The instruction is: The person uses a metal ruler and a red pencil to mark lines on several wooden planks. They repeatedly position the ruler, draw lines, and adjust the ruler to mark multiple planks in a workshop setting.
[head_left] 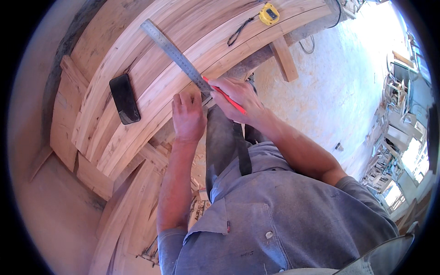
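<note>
A steel ruler (pixel 176 56) lies across the pale wooden boards (pixel 158 87), its near end partly covered by my right hand (pixel 236 97). That hand is closed around a red pencil (pixel 230 101), whose tip end reaches the ruler's edge by the boards' near edge. My left hand (pixel 189 118) rests at the same edge, just left of the ruler's near end. Its fingers are bent inward, and what they grip, if anything, is hidden. Left of it, a black phone (pixel 124 99) lies flat on the boards.
A yellow tape measure (pixel 269 14) with a dark cord lies on the boards' far right. A short wooden block (pixel 284 59) sticks out from beneath them. More curved planks (pixel 133 211) are at lower left. Clutter (pixel 394 119) lines the right side beyond the pale floor (pixel 330 87).
</note>
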The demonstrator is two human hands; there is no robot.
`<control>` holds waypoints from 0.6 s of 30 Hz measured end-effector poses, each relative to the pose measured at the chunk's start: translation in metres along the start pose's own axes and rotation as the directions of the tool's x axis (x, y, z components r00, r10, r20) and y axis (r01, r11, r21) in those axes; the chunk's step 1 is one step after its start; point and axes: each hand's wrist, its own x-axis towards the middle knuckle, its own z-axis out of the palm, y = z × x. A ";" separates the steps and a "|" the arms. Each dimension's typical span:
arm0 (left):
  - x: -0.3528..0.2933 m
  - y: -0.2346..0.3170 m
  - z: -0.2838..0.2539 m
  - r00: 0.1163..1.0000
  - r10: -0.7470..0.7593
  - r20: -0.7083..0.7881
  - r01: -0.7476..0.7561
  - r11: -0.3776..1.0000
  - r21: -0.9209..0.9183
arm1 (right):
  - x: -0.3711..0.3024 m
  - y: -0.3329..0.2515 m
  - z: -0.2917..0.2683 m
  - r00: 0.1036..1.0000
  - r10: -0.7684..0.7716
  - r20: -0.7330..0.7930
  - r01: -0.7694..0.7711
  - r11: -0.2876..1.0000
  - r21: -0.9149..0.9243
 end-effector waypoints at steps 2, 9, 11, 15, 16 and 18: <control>-0.001 0.000 0.001 1.000 -0.007 0.014 0.007 1.000 0.002 | 0.003 -0.001 0.002 1.000 -0.004 0.006 0.004 1.000 -0.014; -0.003 -0.001 0.002 1.000 -0.008 0.002 0.008 1.000 -0.010 | -0.003 0.004 0.003 0.999 -0.028 -0.047 0.027 1.000 -0.014; 0.000 0.000 0.001 1.000 -0.010 0.005 0.010 1.000 0.002 | 0.001 0.003 0.001 0.999 -0.023 -0.029 0.023 1.000 -0.019; -0.001 0.000 0.002 0.999 -0.032 0.026 0.032 0.999 0.009 | 0.004 -0.001 0.000 1.000 -0.024 0.018 0.025 0.998 -0.051; -0.001 0.000 0.002 0.999 -0.034 0.030 0.033 0.999 0.008 | 0.002 -0.001 -0.002 0.999 -0.030 0.031 0.032 0.997 -0.070; -0.001 0.000 0.003 0.999 -0.031 0.026 0.031 0.999 0.014 | 0.003 -0.002 -0.001 0.999 -0.036 0.027 0.038 0.997 -0.061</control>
